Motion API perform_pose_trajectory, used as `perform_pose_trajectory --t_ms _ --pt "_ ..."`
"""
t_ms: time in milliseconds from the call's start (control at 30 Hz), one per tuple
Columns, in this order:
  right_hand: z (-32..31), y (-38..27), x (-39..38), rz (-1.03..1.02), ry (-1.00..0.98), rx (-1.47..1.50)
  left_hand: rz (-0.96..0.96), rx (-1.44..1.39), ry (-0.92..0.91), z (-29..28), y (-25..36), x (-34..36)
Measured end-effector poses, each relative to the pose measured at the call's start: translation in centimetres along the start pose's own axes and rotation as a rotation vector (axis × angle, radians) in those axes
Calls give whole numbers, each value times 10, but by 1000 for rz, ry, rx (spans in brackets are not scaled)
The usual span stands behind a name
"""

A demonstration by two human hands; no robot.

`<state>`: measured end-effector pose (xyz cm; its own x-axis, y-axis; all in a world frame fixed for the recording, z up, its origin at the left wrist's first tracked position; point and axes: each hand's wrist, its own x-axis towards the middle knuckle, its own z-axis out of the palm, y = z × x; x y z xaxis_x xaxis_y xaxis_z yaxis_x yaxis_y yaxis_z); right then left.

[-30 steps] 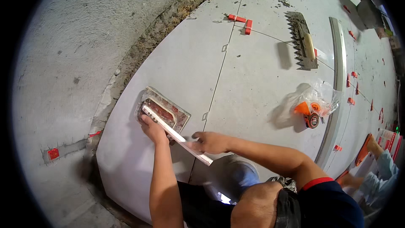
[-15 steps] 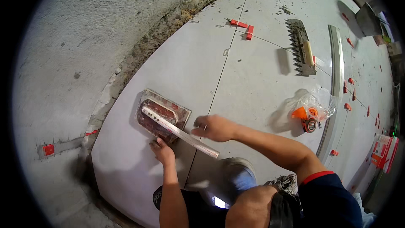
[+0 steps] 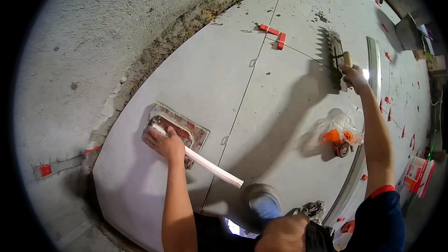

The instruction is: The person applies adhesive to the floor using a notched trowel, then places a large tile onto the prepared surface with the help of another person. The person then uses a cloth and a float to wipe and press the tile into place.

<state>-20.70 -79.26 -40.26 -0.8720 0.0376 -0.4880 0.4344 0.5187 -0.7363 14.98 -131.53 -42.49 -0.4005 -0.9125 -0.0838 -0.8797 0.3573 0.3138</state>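
My left hand (image 3: pixel 169 145) is closed round the near-left end of a pale metal bar (image 3: pixel 215 169). The bar lies slantwise over a mortar-smeared rectangular flat tool (image 3: pixel 199 136) with a raised brown-red middle, resting on the light grey tile (image 3: pixel 186 84). Whether my fingers also touch that tool is hidden. Far to the right, my right hand (image 3: pixel 355 77) grips the wooden handle of a notched trowel (image 3: pixel 335 56). Its toothed blade points left and is caked with grey mortar.
An orange-and-black tape measure (image 3: pixel 343 148) sits by a clear plastic bag (image 3: pixel 345 126). A long metal straightedge (image 3: pixel 373 60) runs along the right. Red wedges (image 3: pixel 281 41) mark the tile joints. A rough concrete wall (image 3: pixel 93 42) borders the left; a red-and-white box (image 3: pixel 418 175) stands far right.
My right hand has reached up and right from near the bar and taken hold of the notched trowel's handle. My left hand has moved up from the flat tool's near edge onto the bar's end.
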Motion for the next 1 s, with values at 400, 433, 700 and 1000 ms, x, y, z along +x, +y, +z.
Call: perform_pose_trajectory --t_ms 400,433,700,1000 --pt "92 -171 -89 -191 -306 533 44 -104 92 9 -10 -6" --pt "97 -178 -75 -278 -359 322 55 -99 91 10 -9 -6" --pt "174 -261 -65 -1057 -135 -1076 27 -93 62 3 0 -8" --pt "231 -345 -66 -959 -54 -1392 50 -80 44 7 -7 -7"
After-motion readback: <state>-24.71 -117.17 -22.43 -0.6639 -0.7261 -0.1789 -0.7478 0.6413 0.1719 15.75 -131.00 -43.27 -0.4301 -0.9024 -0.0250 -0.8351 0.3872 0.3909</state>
